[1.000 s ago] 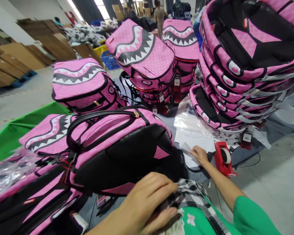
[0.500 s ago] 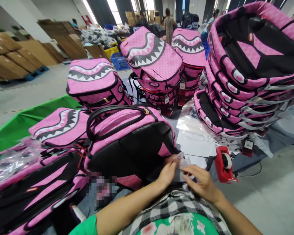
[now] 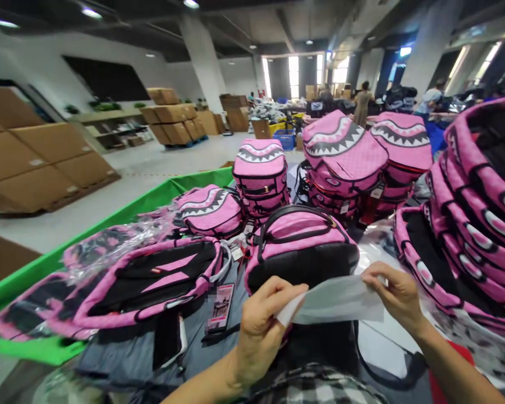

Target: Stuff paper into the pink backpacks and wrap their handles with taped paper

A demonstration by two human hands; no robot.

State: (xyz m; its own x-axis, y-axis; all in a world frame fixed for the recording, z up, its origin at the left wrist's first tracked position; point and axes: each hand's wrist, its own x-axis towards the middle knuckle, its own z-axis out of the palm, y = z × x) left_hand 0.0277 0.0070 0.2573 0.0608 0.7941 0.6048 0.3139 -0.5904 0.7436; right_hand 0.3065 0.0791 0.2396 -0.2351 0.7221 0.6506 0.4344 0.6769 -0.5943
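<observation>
You pinched a thin, translucent pale-grey film (image 3: 336,302) between thumb and fingers of your left hand (image 3: 261,331) and your right hand (image 3: 398,294), now drawn further apart than a moment earlier, stretching it open. A pink shark-mouth backpack with a black panel (image 3: 301,230) lay just beyond your hands.

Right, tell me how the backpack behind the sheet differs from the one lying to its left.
The upright backpack stands behind the grey sheet, while the flat backpack lies down further left. The upright backpack shows an arched black top handle; the flat backpack shows a black panel with pink shapes facing up. Both are pink with black trim.
</observation>
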